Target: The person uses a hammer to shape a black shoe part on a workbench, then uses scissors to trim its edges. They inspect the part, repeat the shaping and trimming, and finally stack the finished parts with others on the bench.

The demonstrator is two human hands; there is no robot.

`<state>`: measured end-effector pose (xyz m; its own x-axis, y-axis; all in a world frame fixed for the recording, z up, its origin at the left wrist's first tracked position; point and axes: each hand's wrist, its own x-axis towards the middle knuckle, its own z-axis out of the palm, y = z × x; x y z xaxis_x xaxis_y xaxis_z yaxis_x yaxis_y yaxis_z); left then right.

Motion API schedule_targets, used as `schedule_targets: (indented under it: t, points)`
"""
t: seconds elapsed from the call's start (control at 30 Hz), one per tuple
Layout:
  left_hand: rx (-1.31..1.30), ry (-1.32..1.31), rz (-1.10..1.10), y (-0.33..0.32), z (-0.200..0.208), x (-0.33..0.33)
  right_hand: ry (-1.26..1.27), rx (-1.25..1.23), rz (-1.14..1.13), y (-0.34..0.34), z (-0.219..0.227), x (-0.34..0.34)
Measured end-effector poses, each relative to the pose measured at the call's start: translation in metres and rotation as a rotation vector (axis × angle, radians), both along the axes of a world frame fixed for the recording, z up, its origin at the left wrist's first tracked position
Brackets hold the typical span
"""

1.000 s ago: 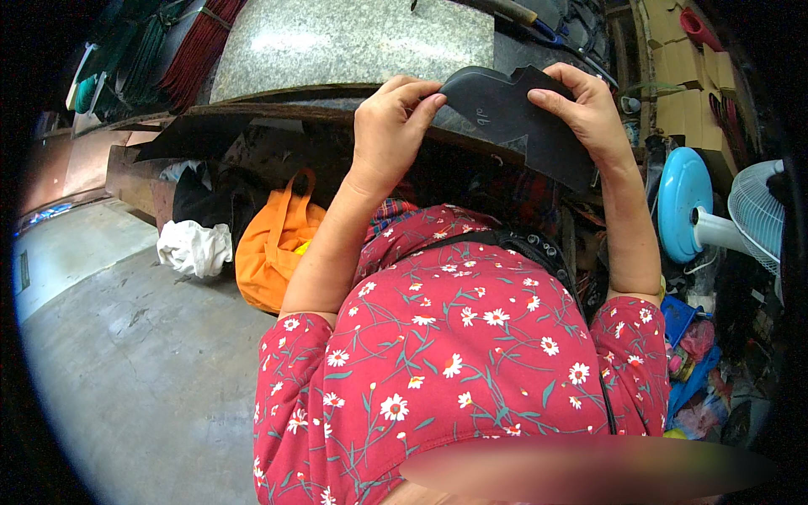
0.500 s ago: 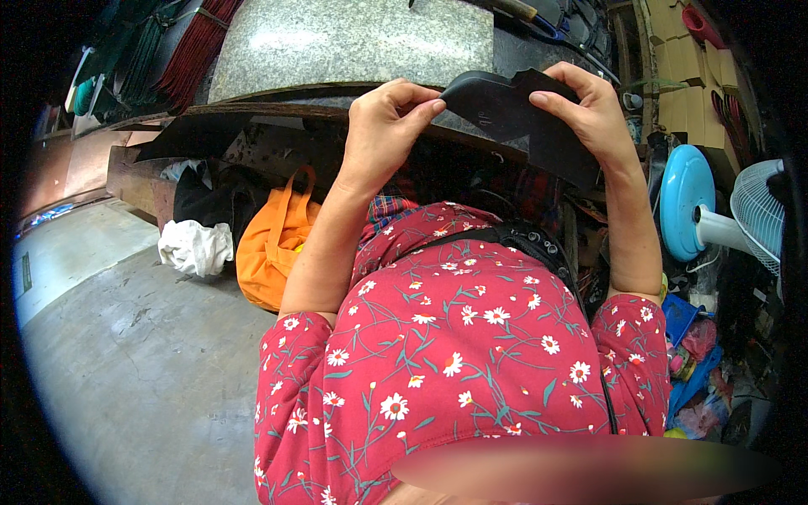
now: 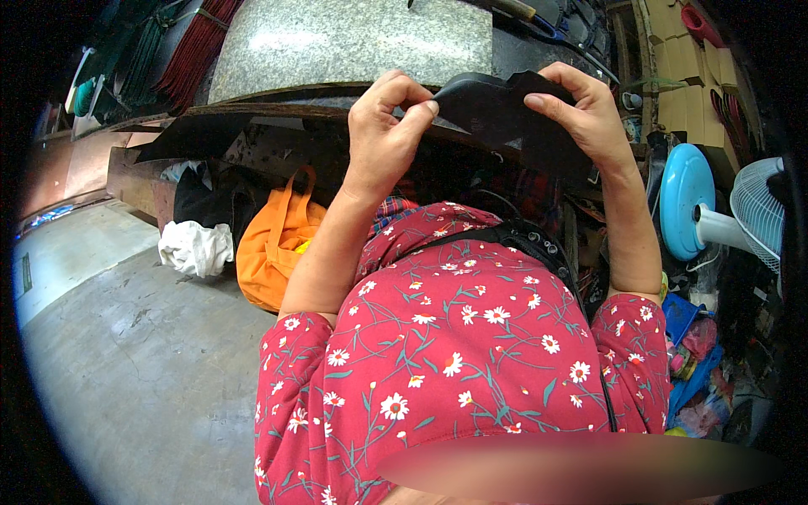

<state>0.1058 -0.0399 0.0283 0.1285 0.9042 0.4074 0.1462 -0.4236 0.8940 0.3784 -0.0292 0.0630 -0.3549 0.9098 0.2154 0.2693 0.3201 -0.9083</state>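
- Holding flat black piece [image 3: 505, 109] up betw. both hands, in front of desk's [image 3: 543, 57] near edge as seen from above; can't tell if touching desk.
- Pinching its L end w/ thumb + forefinger of L hand [image 3: 385, 122], other fingers curled in.
- Gripping its upper R side w/ R hand [image 3: 591, 109], thumb on near face, fingers over top edge & partly hidden behind.
- Keeping hands well apart, each clamped on same piece, w/ most of black face bare in the middle.
- Note piece's outline: rounded at L, notched along top, broader & darker toward lower R; lower edge hard to make out vs. dark bkgd.
- Wearing red floral top [image 3: 459, 341], w/ black strap bag [image 3: 539, 248] across waist.
- Note on desk: pale speckled slab [image 3: 353, 46] beyond L hand, plus wood-handled tool [image 3: 515, 8] near slab's R corner.
- See also, upper L: tied bundle of dark red strips [image 3: 198, 55], next to dark green strips [image 3: 143, 71].
- Spot to L, below desk level: orange bag [image 3: 265, 252], w/ white cloth [image 3: 195, 248] just beside, both on grey floor [image 3: 151, 370].
- Spot to R of R forearm: fan [image 3: 686, 202] w/ blue base & white grille, lying tilted; tan cardboard [image 3: 688, 114] above, blue plastic [image 3: 676, 320] etc. below.
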Motion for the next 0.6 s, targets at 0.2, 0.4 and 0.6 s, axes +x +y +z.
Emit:
schedule_targets:
  t: [0.2, 0.4, 0.6]
  points:
    - [-0.014, -0.003, 0.095, -0.004, 0.007, 0.010, 0.077, -0.056, -0.023, 0.002, 0.001, 0.001]
    - [-0.032, 0.049, 0.091, -0.005, 0.011, 0.009, -0.023, -0.017, -0.038, 0.001, -0.001, 0.000]
    - [0.015, 0.083, 0.114, -0.009, 0.015, 0.012, 0.046, 0.000, 0.013, 0.001, -0.003, 0.002]
